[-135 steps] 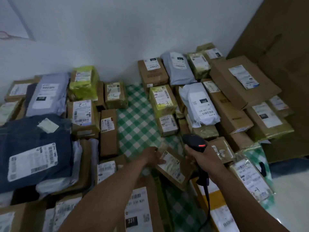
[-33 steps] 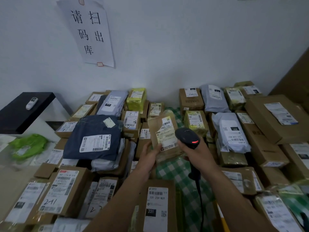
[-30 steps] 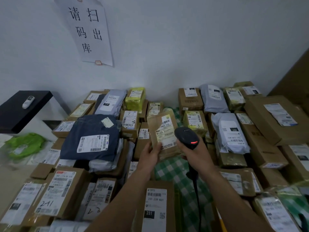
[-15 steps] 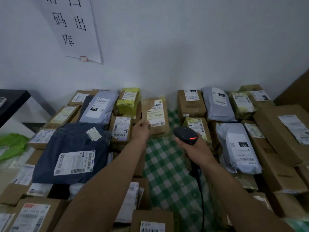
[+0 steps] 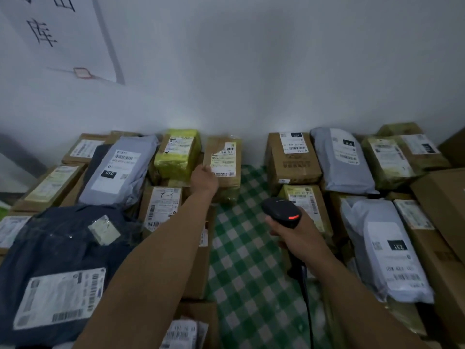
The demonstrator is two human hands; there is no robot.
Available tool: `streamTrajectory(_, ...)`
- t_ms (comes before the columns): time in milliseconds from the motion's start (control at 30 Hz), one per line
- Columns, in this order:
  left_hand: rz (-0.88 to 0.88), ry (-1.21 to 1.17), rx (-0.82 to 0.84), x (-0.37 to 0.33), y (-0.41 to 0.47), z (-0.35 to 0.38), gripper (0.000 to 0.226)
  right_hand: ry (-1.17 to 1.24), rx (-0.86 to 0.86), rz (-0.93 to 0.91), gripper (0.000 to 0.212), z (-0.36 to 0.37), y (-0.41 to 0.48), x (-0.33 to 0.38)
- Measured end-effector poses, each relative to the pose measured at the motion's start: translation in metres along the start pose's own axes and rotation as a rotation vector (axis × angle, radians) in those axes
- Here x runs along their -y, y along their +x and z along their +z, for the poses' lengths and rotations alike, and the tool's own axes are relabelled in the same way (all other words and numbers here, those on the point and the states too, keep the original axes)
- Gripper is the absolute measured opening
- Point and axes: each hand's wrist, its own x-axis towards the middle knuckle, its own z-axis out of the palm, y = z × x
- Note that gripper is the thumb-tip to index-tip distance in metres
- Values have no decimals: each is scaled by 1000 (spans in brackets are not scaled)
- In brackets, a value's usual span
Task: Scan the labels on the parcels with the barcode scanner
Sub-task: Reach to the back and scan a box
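- The brown parcel (image 5: 224,170) is held at its lower left edge by the left hand (image 5: 204,177), arm stretched far forward; thumb on the face, the other fingers hidden behind the edge.
- The parcel is lying in the back row against the wall (image 5: 251,71), its label (image 5: 224,159) facing up, just right of the yellow parcel (image 5: 178,154).
- The scanner (image 5: 281,211) is gripped in the right hand (image 5: 297,236), fingers wrapped round the handle, head pointed forward, a red light showing at its rear.
- The scanner is kept well short of the parcel, above the green check cloth (image 5: 246,260) on the counter.
- A black cable (image 5: 306,293) is seen trailing down from the handle.
- To the left, a grey bag (image 5: 118,170) and a dark blue bag (image 5: 57,248) are stacked, labels up.
- To the right, a brown box (image 5: 292,159) and a white bag (image 5: 387,250) are laid out, labels up.
- A paper sign (image 5: 50,34) is stuck to the wall, top left.
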Motion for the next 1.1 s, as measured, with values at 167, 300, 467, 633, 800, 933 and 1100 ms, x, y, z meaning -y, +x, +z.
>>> streamTrajectory(167, 284, 429, -125, 11, -24, 8, 60, 4, -14, -12, 59, -3, 3, -3)
streamTrajectory(300, 445, 733, 19, 10, -42, 31, 71, 13, -33, -34, 56, -9, 2, 0)
streamTrajectory(467, 491, 700, -10, 19, -23, 40, 51, 49, -32, -23, 55, -19, -1, 2)
streamTrajectory(633, 439, 704, -3, 8, -28, 52, 63, 61, -99, -53, 44, -38, -10, 3)
streamTrajectory(800, 478, 249, 159, -5, -73, 82, 59, 59, -150, -46, 60, -61, -20, 3)
streamTrajectory(933, 26, -190, 486, -37, -81, 108, 77, 57, -163, -48, 40, -78, -31, 5)
streamTrajectory(1100, -68, -485, 682, -51, -65, 129, 48, 69, -209, -28, 66, -94, -32, -2)
